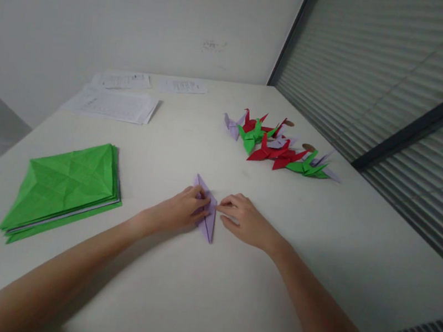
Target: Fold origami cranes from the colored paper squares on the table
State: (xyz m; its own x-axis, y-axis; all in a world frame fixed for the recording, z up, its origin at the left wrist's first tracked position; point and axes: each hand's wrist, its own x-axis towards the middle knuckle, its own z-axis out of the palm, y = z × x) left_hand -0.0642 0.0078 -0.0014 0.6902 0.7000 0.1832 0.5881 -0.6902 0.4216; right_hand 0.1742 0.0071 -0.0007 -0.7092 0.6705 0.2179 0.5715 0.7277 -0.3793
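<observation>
A folded lilac origami paper (209,223), a long narrow diamond with a crease down its middle, lies on the table in front of me. My left hand (186,208) is closed over its left side, with bent fingers pressing it against the tabletop. On the other side, my right hand (244,220) has a fingertip touching the paper's right corner. The right thumb and fingers are parted, with a gap visible between them. Part of the paper's left half is hidden under my left fingers.
A stack of creased green paper sheets (72,179) lies at left. Folded paper cranes in red (268,150), green (251,135) and lilac (233,126) cluster at the back right. Printed sheets (117,104) lie at the back left of the white table (167,297). Window blinds (387,74) border the right.
</observation>
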